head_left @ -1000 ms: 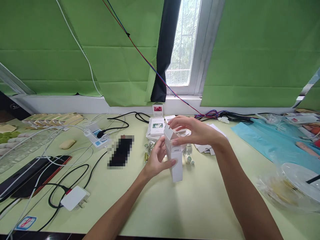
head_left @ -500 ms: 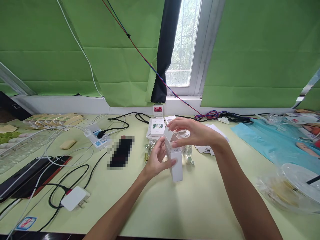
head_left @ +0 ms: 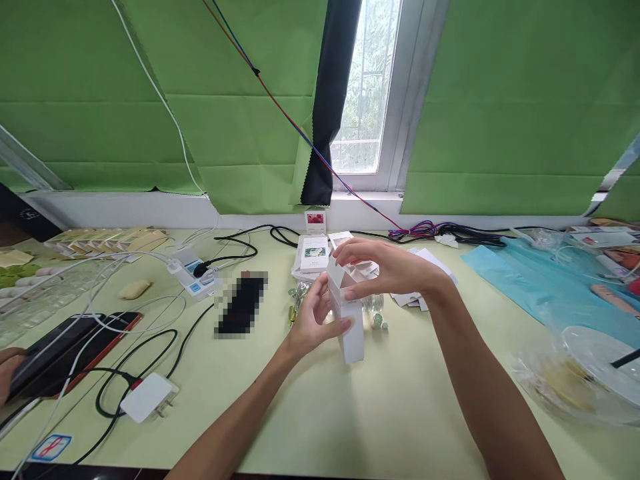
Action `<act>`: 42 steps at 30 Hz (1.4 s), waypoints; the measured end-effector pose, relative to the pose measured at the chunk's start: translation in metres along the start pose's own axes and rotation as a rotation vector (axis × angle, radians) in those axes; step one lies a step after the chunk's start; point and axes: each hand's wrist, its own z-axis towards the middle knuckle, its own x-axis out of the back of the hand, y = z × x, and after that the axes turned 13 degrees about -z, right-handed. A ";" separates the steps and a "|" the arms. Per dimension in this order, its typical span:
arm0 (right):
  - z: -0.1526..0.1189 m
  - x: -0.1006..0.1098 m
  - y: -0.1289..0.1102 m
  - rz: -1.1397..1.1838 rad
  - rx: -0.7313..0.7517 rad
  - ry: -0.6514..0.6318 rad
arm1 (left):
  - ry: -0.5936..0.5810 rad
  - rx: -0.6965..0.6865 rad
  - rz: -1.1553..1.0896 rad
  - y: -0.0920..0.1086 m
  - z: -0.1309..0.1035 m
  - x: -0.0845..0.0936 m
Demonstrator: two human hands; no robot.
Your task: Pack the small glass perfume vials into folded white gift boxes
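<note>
A small white paper box (head_left: 354, 340) stands tilted in front of me with its top flaps up. My left hand (head_left: 315, 320) is wrapped round its left side, thumb across the front face. At the open top, my right hand (head_left: 385, 267) has its thumb on the front edge and its fingers curled over the far side, gripping the box there. Whether anything is inside the box is hidden. Small glass bottles (head_left: 373, 303) stand partly hidden behind the hands, with little caps (head_left: 377, 321) beside them. A white printed carton (head_left: 314, 255) lies just beyond.
Flat white cartons (head_left: 426, 260) lie behind my right wrist. On the left are a power strip (head_left: 193, 270), a charger (head_left: 149, 397), loose cables and phones (head_left: 85, 340), with another person's hand (head_left: 9, 373) at the edge. Blue plastic sheeting (head_left: 520, 280) and a clear bag (head_left: 555, 380) lie right.
Another person's hand has come in at the left edge, onto the dark phone. My own hands and the white box have hardly moved.
</note>
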 end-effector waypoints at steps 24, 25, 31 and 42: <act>-0.003 -0.001 -0.006 -0.098 -0.058 -0.084 | 0.042 -0.009 -0.019 0.000 0.001 -0.001; -0.003 -0.001 -0.006 -0.096 -0.058 -0.086 | 0.036 -0.011 -0.019 0.000 0.002 -0.001; -0.002 -0.001 -0.006 -0.109 -0.037 -0.092 | 0.020 -0.038 -0.007 -0.001 0.002 0.001; -0.002 -0.003 -0.008 -0.159 -0.061 -0.127 | 0.039 -0.038 0.013 -0.001 0.000 0.002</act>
